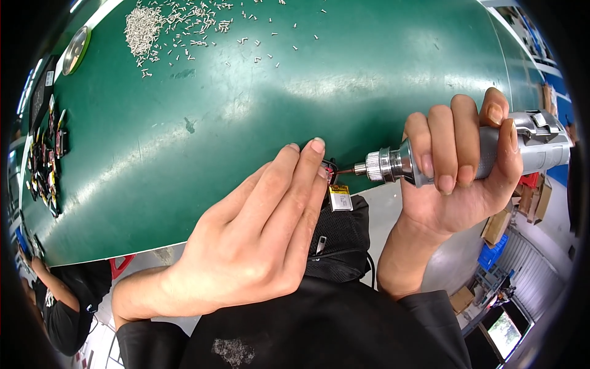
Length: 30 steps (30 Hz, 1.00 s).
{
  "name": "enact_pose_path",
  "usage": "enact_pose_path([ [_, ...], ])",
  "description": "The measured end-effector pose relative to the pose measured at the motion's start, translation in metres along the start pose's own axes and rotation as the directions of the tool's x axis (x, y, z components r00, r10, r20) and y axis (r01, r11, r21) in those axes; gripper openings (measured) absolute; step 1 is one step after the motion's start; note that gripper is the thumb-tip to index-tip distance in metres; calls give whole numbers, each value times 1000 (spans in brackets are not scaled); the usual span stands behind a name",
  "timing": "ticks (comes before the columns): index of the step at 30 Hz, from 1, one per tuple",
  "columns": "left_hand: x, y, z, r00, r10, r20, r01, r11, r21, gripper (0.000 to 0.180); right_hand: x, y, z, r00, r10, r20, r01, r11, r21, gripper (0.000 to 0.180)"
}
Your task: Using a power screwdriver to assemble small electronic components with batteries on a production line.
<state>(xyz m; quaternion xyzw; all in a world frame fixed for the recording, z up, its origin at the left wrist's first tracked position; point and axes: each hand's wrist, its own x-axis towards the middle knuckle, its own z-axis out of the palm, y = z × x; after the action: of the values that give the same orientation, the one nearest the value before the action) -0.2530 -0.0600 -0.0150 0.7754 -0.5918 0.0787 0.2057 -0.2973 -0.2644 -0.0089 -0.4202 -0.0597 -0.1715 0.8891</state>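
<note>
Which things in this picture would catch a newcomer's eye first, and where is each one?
At right, the bulky grey power tool in the right hand stands out first, its thin bit pointing toward the left hand. Just below that bit, a small yellow-topped silver pouch shows at the near edge of the green table. At upper left, tiny silver metal pieces form a heap.

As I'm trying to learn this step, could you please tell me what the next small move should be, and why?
I would probably check how the bit lines up with the small part: the right hand points the gray power tool at it, the tip sits right by the left hand, and actual contact is too small to make out.
</note>
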Motion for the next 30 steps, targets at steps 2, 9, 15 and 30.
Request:
enact_pose_path([
  [2,0,0,-1,1000,3,1,-3,1000,0,36,3,-1,-1,999,12,43,-11,1000,-13,19],
  [9,0,1,-4,999,-19,43,21,999,-36,37,6,-4,0,984,63,165,-52,996,-70,20],
  [15,0,0,-6,998,-13,57,15,999,-34,36,7,-6,3,983,80,163,-63,992,-110,19],
  [30,1,1,-7,998,-17,64,19,999,-28,38,13,-10,-8,951,102,292,-82,994,-77,20],
])
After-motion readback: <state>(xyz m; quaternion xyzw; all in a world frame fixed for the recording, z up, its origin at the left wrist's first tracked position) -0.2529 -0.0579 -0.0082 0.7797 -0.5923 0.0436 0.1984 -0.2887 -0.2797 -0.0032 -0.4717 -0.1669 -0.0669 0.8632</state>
